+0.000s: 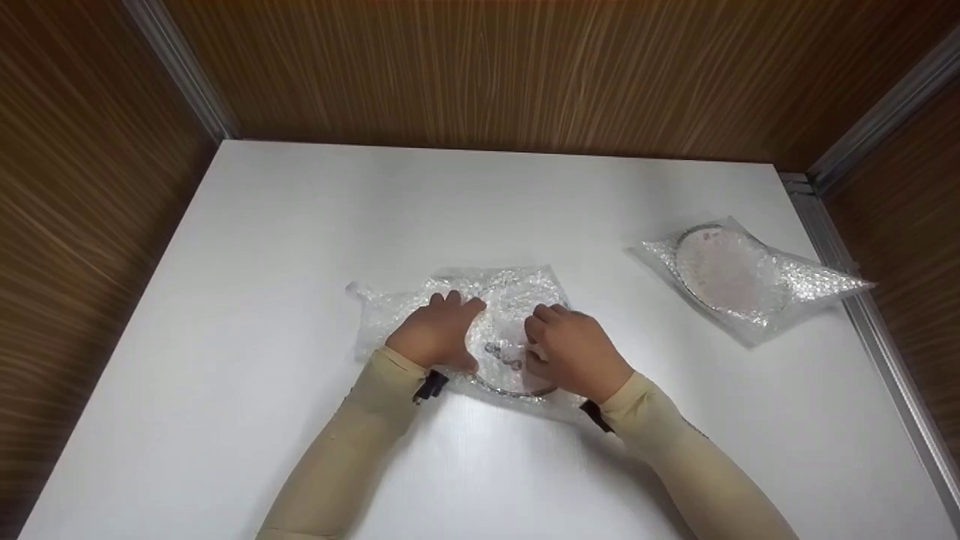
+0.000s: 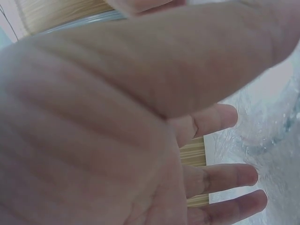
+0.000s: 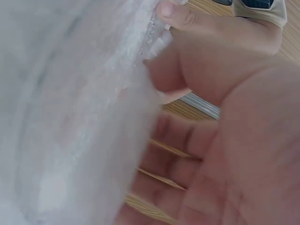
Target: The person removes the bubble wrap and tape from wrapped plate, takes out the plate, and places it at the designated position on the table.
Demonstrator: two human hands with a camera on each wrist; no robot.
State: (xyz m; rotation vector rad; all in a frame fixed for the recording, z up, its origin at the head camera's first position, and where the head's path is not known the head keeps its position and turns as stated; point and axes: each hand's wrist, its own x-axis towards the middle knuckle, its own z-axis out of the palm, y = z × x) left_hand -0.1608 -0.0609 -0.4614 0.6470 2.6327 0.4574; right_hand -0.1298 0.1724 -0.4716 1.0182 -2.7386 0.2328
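A round, dark-rimmed plate-like item (image 1: 504, 364) with small dark marks lies under clear bubble wrap (image 1: 514, 281) at the middle of the table. On its left side my left hand (image 1: 433, 331) rests with thumb and fingers spread. The left wrist view shows those fingers (image 2: 225, 174) nearly straight, their tips at the wrap. From the right, my right hand (image 1: 579, 351) pinches the wrap over the item with curled fingers. In the right wrist view a wrap sheet (image 3: 89, 122) stands between the thumb and the other fingers, partly hiding them.
A second round, dark-rimmed item (image 1: 724, 274) sits in bubble wrap (image 1: 814, 283) at the right of the white table (image 1: 315, 202), its pointed end reaching the right edge. Wood-grain panels (image 1: 480, 75) stand behind and at both sides, with metal rails at the corners.
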